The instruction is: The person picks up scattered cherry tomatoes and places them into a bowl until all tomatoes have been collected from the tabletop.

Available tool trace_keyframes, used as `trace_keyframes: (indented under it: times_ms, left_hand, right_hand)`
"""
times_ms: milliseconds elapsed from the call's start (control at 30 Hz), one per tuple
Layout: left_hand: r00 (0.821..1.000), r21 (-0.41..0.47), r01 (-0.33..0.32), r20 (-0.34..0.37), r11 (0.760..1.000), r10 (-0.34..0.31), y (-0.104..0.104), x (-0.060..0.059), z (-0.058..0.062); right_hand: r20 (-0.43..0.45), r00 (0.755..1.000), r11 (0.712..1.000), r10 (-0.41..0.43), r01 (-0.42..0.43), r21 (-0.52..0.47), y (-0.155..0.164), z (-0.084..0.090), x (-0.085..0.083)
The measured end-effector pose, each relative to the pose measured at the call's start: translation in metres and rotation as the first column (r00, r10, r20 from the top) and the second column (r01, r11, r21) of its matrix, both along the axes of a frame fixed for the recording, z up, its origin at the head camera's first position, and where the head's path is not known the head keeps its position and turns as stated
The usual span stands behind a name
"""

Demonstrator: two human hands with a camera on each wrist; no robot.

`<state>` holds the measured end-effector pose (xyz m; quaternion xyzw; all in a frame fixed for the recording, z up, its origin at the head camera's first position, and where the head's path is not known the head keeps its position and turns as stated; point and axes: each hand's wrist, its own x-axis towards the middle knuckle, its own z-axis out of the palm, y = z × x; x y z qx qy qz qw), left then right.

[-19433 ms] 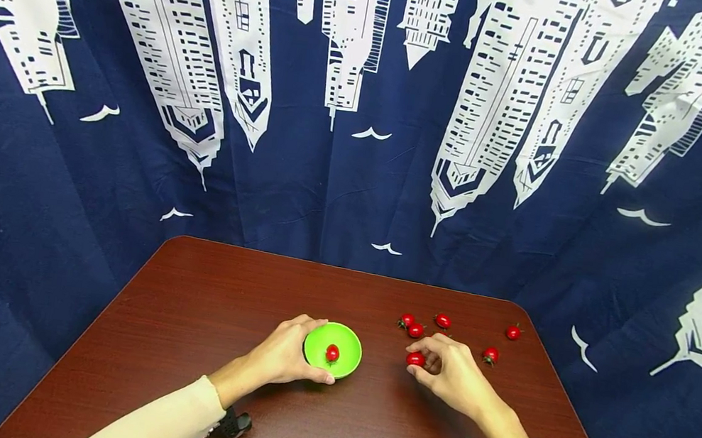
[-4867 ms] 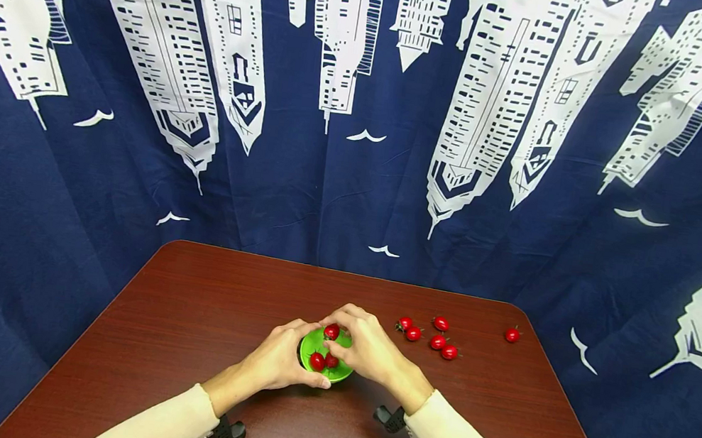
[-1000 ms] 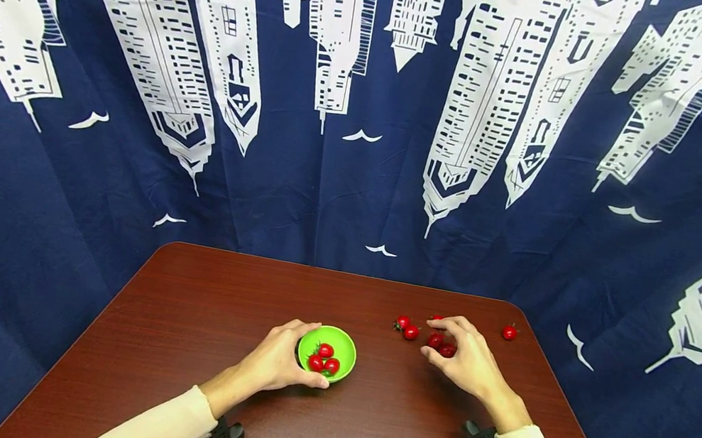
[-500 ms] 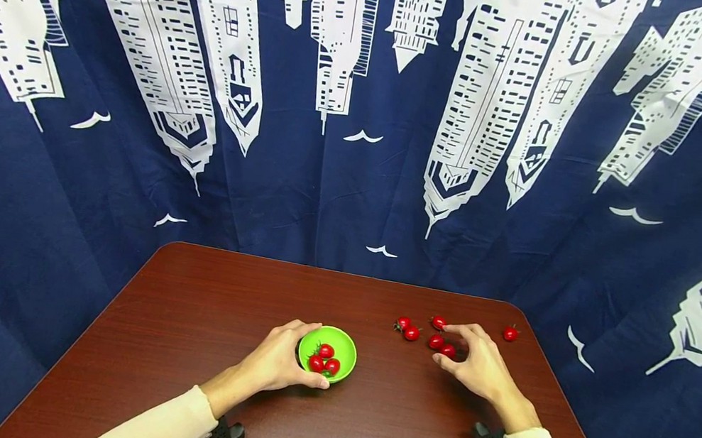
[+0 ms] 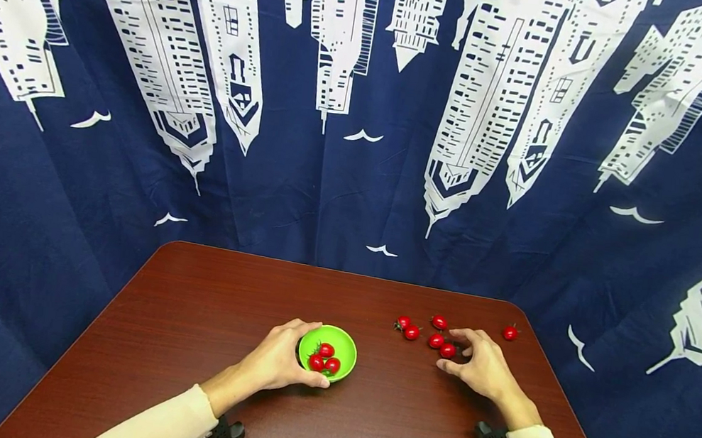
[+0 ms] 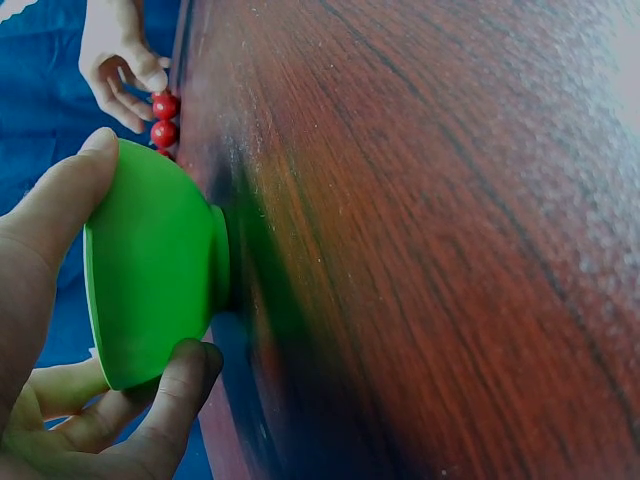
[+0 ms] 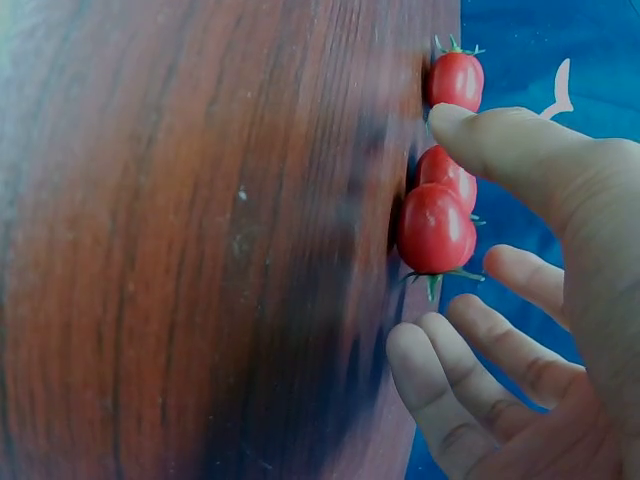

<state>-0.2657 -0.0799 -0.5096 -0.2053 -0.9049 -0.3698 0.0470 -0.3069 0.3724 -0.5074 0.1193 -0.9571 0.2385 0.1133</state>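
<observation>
My left hand [image 5: 278, 358] grips a small green bowl [image 5: 347, 351] by its rim, thumb on the near side and fingers round the far side. Three red cherry tomatoes [image 5: 326, 350] with green stems lie inside it; the left wrist view shows only the bowl's outer wall [image 6: 150, 260] and foot. My right hand [image 5: 482, 365] hovers beside a loose cherry tomato [image 5: 448, 350], its thumb and fingers spread apart with nothing between them. In the right wrist view that hand [image 7: 560, 250] reaches towards a tomato [image 7: 434, 228], with others behind it.
Another tomato [image 5: 436, 341] sits against the one nearest my right hand, and one more [image 5: 439, 322] lies behind. A pair [image 5: 412, 332] rests further left. A single tomato [image 5: 509, 333] lies near the right edge of the brown table [image 5: 221, 291]. A blue patterned curtain [image 5: 290, 191] hangs behind.
The bowl went from one tomato to three over the earlier frames. My right hand has left the bowl for the tomatoes at right, lately shifting slightly right. My left hand keeps its hold.
</observation>
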Motion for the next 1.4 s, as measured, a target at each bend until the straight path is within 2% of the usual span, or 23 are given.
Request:
trace_keyframes:
  times_ms: [467, 900, 1400]
  left_hand:
    - [1.0, -0.011, 0.006, -0.019, 1.0, -0.006, 0.0018, -0.0014, -0.0019]
    - [1.0, -0.008, 0.004, -0.015, 1.0, -0.004, 0.0025, -0.001, -0.0007]
    - [1.0, -0.022, -0.005, -0.014, 1.0, 0.004, 0.0012, 0.0004, -0.0008]
  right_hand:
    - [0.111, 0.993, 0.996, -0.027, 0.036, -0.076, 0.0039, -0.0075, -0.0059]
    - [0.136, 0.99, 0.991, -0.029, 0.046, -0.122, 0.0055, -0.0089, -0.0053]
    - [0.129, 0.991, 0.991, -0.021, 0.037, -0.128, 0.0078, -0.0079, -0.0026]
